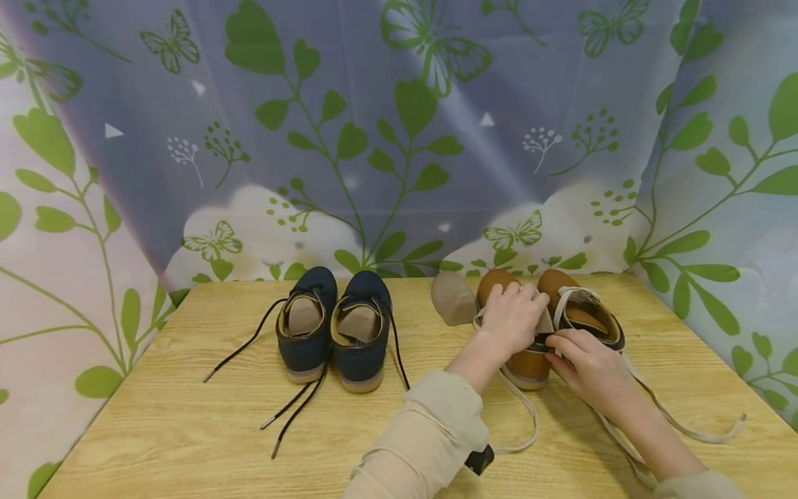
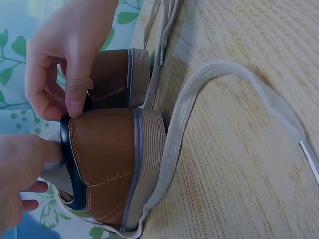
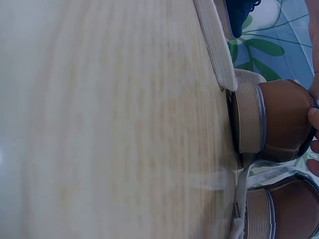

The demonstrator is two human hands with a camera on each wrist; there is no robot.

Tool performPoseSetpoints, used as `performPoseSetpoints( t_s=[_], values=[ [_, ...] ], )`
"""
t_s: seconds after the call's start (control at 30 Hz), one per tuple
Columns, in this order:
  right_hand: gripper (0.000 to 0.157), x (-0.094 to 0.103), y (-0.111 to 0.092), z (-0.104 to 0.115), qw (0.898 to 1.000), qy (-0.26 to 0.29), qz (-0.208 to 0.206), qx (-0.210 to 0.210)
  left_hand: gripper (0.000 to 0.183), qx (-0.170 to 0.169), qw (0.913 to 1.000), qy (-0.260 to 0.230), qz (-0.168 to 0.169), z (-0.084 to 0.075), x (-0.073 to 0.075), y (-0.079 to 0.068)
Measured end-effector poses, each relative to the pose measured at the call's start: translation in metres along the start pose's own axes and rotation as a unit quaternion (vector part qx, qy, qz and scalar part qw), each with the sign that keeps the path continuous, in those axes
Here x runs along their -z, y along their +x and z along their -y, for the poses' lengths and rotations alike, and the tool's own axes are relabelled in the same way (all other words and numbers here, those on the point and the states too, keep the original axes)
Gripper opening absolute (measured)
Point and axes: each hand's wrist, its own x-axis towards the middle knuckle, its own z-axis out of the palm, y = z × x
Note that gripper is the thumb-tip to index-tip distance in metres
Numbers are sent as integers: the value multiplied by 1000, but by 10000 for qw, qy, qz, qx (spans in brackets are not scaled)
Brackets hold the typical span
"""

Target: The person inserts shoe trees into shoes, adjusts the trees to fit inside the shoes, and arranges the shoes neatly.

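Note:
Two brown shoes with dark collars stand side by side at the right of the table. In the head view my left hand (image 1: 514, 317) reaches over the opening of the left brown shoe (image 1: 528, 364), holding a beige shoe insert (image 2: 58, 175) there. Part of the insert lies hidden inside the shoe and behind the fingers. My right hand (image 1: 589, 369) pinches that shoe's heel collar (image 2: 66, 149) between thumb and fingers. Beside it is the other brown shoe (image 1: 582, 316), with a loose pale lace (image 1: 704, 435) trailing over the tabletop.
A second beige insert (image 1: 451, 299) stands on the wooden table (image 1: 206, 416), left of the brown shoes. Farther left are two navy shoes (image 1: 303, 350) with beige inserts inside and loose black laces. A leaf-printed cloth (image 1: 349, 104) hangs behind the table.

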Motion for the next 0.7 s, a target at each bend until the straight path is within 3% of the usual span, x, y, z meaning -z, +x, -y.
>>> performPoseSetpoints(
  t_s=[0.3,0.7],
  values=[
    [47,1,-3,0,9999,-6,87,-133,44,-53,9999,52,-91,-1,-3,0],
    [47,1,2,-1,9997,95,-206,25,46,120,9999,100,15,-5,-4,1]
  ],
)
